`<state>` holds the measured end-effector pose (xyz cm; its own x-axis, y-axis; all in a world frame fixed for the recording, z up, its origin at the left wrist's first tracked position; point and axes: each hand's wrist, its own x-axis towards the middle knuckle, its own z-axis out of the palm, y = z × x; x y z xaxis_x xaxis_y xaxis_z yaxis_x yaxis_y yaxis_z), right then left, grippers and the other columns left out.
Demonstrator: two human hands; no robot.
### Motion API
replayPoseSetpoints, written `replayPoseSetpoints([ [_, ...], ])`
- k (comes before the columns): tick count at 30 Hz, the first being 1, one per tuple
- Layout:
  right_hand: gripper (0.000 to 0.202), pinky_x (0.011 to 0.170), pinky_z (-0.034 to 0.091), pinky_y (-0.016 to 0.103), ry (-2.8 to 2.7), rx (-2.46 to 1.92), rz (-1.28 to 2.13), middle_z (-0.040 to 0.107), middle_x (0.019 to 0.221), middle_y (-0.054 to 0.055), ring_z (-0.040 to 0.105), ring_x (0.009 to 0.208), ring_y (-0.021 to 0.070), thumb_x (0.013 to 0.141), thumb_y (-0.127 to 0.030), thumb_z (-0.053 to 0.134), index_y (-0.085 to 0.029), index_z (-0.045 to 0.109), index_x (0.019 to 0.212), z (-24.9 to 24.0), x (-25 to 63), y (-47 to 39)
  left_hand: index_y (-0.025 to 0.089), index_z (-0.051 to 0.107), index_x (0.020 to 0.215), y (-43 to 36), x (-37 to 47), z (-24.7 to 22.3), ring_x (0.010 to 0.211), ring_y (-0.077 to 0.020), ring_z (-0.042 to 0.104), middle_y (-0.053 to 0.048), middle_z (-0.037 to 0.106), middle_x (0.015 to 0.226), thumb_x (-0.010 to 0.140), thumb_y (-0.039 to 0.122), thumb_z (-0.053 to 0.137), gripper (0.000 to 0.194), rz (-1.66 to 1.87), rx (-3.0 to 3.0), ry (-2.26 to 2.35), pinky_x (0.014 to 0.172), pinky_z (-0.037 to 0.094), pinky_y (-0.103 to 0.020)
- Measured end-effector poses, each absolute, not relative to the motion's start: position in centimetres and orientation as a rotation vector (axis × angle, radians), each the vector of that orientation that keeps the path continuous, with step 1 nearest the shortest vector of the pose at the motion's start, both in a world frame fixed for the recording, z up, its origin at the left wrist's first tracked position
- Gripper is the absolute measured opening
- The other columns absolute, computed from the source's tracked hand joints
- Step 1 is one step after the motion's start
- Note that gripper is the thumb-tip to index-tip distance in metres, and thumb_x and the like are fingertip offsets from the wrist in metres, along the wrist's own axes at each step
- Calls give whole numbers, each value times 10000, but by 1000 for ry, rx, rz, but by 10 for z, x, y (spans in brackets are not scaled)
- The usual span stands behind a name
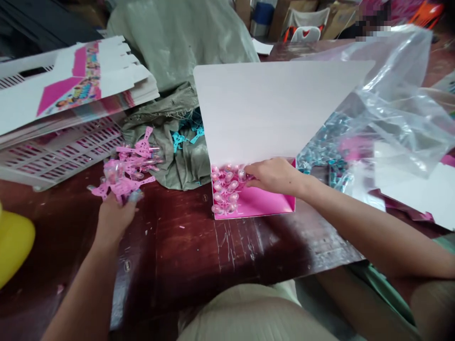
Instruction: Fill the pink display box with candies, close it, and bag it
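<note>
Left hand (114,217): holding pink pieces (124,186), fingertips hidden. Right hand (273,175): in box (265,202), at capsules (233,185), grip indiscernible. Yellow object (16,244): cut off.

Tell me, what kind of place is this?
Probably a packing workshop: there's an open white-and-pink cardboard box partly filled with pink-and-clear plastic pieces, a loose pink plastic pile, and a stack of flat, printed white cardboard.

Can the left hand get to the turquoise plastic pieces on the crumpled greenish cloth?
Probably yes: the way over the cloth to the turquoise pieces looks open, though the left hand has pink plastic pieces at its fingers.
</note>
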<state>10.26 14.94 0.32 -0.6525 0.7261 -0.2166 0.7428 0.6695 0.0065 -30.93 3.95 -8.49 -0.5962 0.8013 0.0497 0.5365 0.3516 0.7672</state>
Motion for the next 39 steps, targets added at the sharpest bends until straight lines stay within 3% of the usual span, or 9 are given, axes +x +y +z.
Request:
replayPoseSetpoints([
  [6, 322, 607, 386, 330, 2666, 1238, -106, 757, 1090, 107, 710, 927, 296, 990, -444, 546, -198, 628, 1181, -1, 99, 142, 153, 697, 928, -6, -217, -70, 741, -180, 651, -70, 723, 899, 631, 381, 852, 406, 1287, 707, 1630, 544, 482, -231],
  [9, 395, 609, 393, 319, 2692, 1336, -48, 722, 1178, 94, 705, 913, 279, 996, -532, 519, -237, 640, 1228, -4, 100, 136, 149, 654, 880, -8, -194, -70, 675, -142, 622, -45, 696, 844, 633, 398, 886, 420, 1332, 458, 1418, 525, 467, -224],
  [13, 361, 570, 360, 286, 2699, 1361, -6, 652, 1287, 80, 702, 870, 225, 1045, -467, 430, -262, 701, 1164, -15, 99, 131, 165, 610, 847, -6, -175, -74, 616, -132, 593, 1, 632, 723, 707, 444, 857, 399, 1379, 368, 1347, 504, 448, -230],
  [20, 432, 522, 402, 296, 2971, 1555, 47, 653, 1287, 106, 691, 817, 225, 1026, -533, 461, -236, 687, 1243, -3, 98, 102, 138, 641, 817, -21, -155, -54, 584, -102, 539, 6, 616, 673, 594, 335, 934, 417, 1510, 462, 1283, 500, 413, -217],
  [26, 568, 900, 582, 419, 3421, 1201, -1058, 643, 1334, 145, 652, 1141, 271, 960, -534, 608, -176, 548, 1397, 8, 71, 47, 185, 674, 867, -35, -118, -23, 697, -131, 604, 7, 659, 772, 668, 376, 912, 364, 1671, 344, 1083, 589, 489, -251],
  [29, 699, 903, 598, 432, 3068, 1223, -1911, 605, 1400, 152, 667, 1127, 259, 894, -556, 690, -204, 465, 1455, -4, 53, 21, 221, 697, 880, -37, -89, -12, 852, -155, 651, -2, 712, 907, 720, 341, 882, 272, 1829, 294, 987, 770, 537, -287],
  [32, 461, 994, 565, 420, 2827, 1290, -2513, 668, 1311, 84, 660, 1164, 228, 907, -482, 698, -263, 585, 1297, -22, 45, -1, 243, 714, 882, -40, -64, -11, 937, -171, 655, -6, 730, 988, 675, 357, 908, 305, 1876, 321, 993, 875, 523, -294],
  [36, 267, 1066, 526, 459, 2779, 1601, -2757, 690, 1295, 44, 645, 1222, 235, 884, -428, 728, -299, 652, 1105, -27, 64, -7, 243, 708, 821, -43, -47, -19, 983, -205, 658, -17, 727, 932, 639, 387, 931, 322, 1737, 382, 991, 850, 513, -311],
  [39, 246, 989, 571, 481, 2724, 1765, -2719, 663, 1356, 61, 650, 1232, 245, 974, -495, 557, -313, 609, 1133, -12, 95, 6, 229, 705, 807, -40, -42, -21, 868, -182, 651, -10, 702, 839, 689, 383, 912, 284, 1668, 364, 943, 798, 507, -315],
])
